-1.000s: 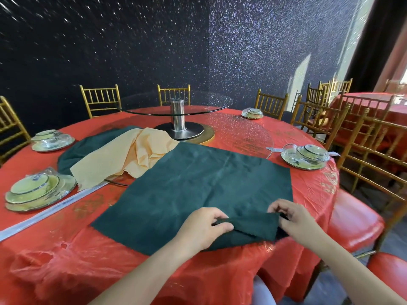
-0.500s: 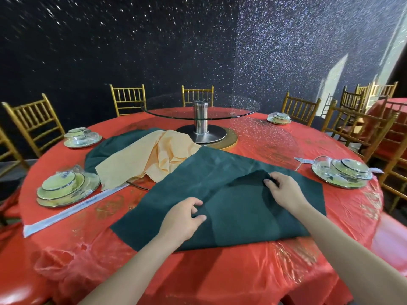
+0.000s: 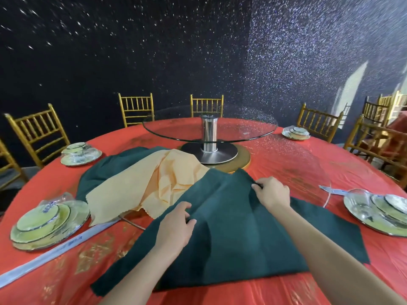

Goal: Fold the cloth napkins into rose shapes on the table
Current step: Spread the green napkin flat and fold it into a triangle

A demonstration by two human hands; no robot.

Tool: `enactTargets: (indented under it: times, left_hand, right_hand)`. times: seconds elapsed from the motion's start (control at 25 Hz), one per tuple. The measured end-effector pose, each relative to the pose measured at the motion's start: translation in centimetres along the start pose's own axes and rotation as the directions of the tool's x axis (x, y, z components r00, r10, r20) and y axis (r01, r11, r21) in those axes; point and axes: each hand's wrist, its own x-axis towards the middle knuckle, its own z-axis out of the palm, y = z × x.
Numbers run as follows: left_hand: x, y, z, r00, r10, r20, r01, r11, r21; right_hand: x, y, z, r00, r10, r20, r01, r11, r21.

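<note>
So our left hand & right hand each pinch the green napkin, prob. to square its fold flat on the tabletop.

1. A glass turntable on a steel post marks the dial's centre, with the camera at 6 o'clock.
2. Wrapped plate sets sit at 8 o'clock, 10 o'clock, 1 o'clock and 4 o'clock.
3. A white strip lies at 7 o'clock, just beside the 8 o'clock set.
4. Gold chairs ring the far side, from 9 to 3 o'clock.
5. A dark glittering wall stands behind.
</note>
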Motion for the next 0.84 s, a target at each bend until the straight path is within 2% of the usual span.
enactTargets:
  times: [0.12, 0.2, 0.24, 0.36, 0.48, 0.6, 0.68, 0.84]
  left_hand:
    - [2.5, -0.5, 0.6, 0.997, -0.028, -0.076, 0.036, 0.994, 0.1]
    - [3.7, -1.0, 1.0, 0.993, -0.035, -0.112, 0.054, 0.984, 0.17]
    - [4.3, -1.2, 1.3, 0.992, -0.039, -0.12, 0.062, 0.979, 0.196]
    - [5.5, -1.7, 1.6, 0.99, -0.063, -0.123, 0.093, 0.963, 0.251]
    - [5.9, -1.7, 1.9, 0.991, -0.008, -0.135, 0.055, 0.934, 0.353]
    - [5.4, -0.8, 3.0, 0.995, 0.101, -0.008, -0.087, 0.894, 0.439]
    - [5.0, -0.2, 3.7, 0.99, 0.101, 0.098, -0.137, 0.855, 0.5]
    - [5.0, -0.4, 4.3, 0.992, 0.031, 0.12, -0.086, 0.872, 0.481]
  right_hand:
    - [2.1, -1.7, 1.4, 0.997, -0.021, 0.069, 0.018, 0.999, 0.039]
    - [2.3, -1.9, 2.1, 0.977, -0.061, 0.202, 0.036, 0.991, 0.127]
    - [2.0, -1.8, 2.3, 0.958, -0.102, 0.268, 0.074, 0.991, 0.113]
    - [-0.4, -0.5, 2.5, 0.894, -0.232, 0.383, 0.281, 0.957, -0.075]
    - [-2.6, 0.2, 2.3, 0.834, -0.294, 0.467, 0.391, 0.912, -0.124]
    - [-3.1, 0.3, 2.8, 0.805, -0.243, 0.541, 0.379, 0.912, -0.153]
    - [-3.0, 0.1, 3.1, 0.812, -0.221, 0.541, 0.359, 0.919, -0.164]
    - [-2.4, 0.0, 3.8, 0.819, -0.225, 0.528, 0.351, 0.925, -0.149]
